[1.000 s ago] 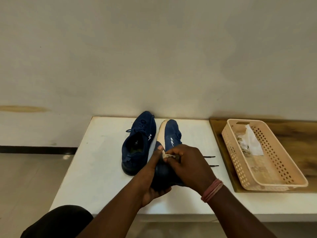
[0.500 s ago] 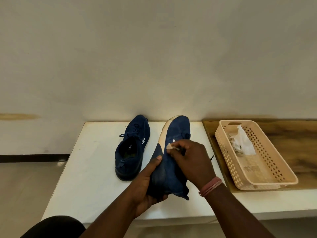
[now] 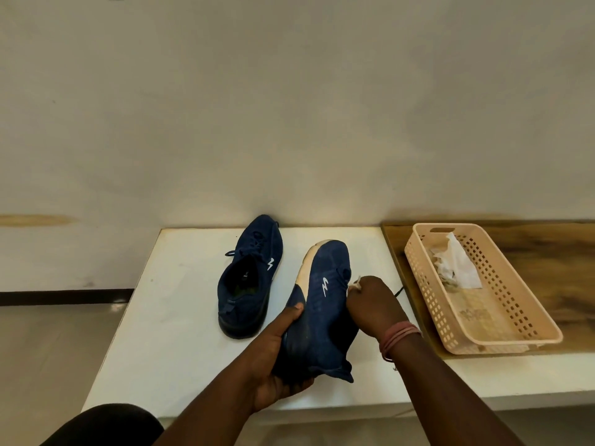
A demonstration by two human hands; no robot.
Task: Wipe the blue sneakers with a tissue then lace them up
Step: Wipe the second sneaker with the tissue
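Left hand (image 3: 277, 358) grips the heel of a blue sneaker (image 3: 322, 304) tilted above the desk (image 3: 180, 317); right hand (image 3: 373, 304) pinches a tissue (image 3: 356, 282) against its side.

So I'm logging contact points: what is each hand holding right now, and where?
The left hand grips the tilted sneaker around its heel end, thumb on the side. The right hand pinches a small tissue at its fingertips.

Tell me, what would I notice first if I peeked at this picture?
The blue sneaker tilted up mid-table, gripped at its heel by the left hand while the right hand pinches a tissue against its side. Its twin sneaker lies left; a peach basket sits right.
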